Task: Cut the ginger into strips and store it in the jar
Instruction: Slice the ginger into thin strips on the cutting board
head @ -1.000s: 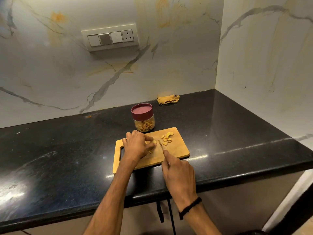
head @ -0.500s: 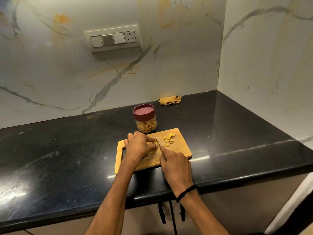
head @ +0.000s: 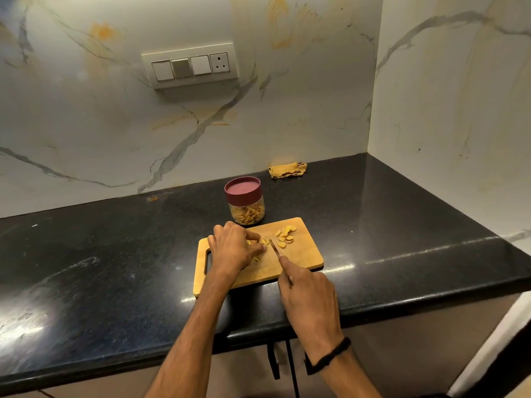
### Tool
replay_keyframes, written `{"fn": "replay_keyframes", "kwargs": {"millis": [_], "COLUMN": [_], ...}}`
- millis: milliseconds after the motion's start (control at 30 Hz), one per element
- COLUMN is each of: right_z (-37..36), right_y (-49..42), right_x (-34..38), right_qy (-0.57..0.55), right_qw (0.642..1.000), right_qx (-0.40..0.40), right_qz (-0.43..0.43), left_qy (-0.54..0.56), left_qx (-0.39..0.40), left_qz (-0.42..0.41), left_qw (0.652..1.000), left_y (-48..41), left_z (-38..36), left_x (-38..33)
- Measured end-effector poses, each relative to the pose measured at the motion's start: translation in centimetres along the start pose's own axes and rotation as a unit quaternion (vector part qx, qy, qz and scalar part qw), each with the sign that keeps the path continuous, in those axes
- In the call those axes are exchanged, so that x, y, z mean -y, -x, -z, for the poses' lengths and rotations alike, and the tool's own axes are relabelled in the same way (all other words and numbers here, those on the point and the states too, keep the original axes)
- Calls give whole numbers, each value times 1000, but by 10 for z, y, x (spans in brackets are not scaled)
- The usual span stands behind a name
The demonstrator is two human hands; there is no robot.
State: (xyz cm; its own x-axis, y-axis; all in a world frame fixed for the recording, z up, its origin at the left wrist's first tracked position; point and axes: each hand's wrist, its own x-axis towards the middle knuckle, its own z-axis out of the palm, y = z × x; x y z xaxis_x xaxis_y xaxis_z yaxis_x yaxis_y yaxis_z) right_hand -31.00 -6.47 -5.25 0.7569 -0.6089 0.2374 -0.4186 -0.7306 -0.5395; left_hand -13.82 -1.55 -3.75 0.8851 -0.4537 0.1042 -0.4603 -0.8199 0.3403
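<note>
One clear glass jar [head: 244, 201], maroon lid on, stands at 12 o'clock of the one light wooden cutting board [head: 301, 255] on the black table [head: 115, 254]. It is part-filled with ginger strips [head: 248, 215]. Since half a second ago the right hand [head: 309, 291], curled round the one small knife [head: 275, 247], has drawn back toward 5 o'clock, baring the blade. The left hand [head: 234, 248] pinches ginger pieces [head: 263, 242] mid-board with curled fingers. About ten round slices [head: 286, 235] lie at 1 o'clock.

left hand [head: 232, 248]: bare, forearm bare | right hand [head: 307, 294]: bare, forearm bare | right wrist: thin black band [head: 330, 356] round it, cord-like; weave too small to tell
</note>
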Motion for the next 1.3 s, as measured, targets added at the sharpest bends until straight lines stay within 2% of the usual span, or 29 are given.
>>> {"fn": "replay_keyframes", "kwargs": {"millis": [133,400,700,867,1000,1300], "right_z": [-6,-14,-13,-6,2,-3], "right_y": [-17,-31,-31,1,10,-24], "right_x": [8,12,18,8,-1,8], "right_qy": [-36,-31,61,83,33,-29], "right_qw": [999,999,997,996,998,1000], "right_qx": [-8,-10,17,36,45,7], "right_qz": [2,23,45,26,8,-2], "left_qy": [15,20,1,-2,-3,1], "left_qx": [-4,8,8,10,4,-22], "left_qz": [-1,-11,-7,-3,-2,1], "left_qw": [1000,1000,1000,1000,1000,1000], "left_y": [1,0,-1,-1,1,3], "left_z": [0,0,-1,0,0,-2], "left_x": [2,5,5,4,4,3]}}
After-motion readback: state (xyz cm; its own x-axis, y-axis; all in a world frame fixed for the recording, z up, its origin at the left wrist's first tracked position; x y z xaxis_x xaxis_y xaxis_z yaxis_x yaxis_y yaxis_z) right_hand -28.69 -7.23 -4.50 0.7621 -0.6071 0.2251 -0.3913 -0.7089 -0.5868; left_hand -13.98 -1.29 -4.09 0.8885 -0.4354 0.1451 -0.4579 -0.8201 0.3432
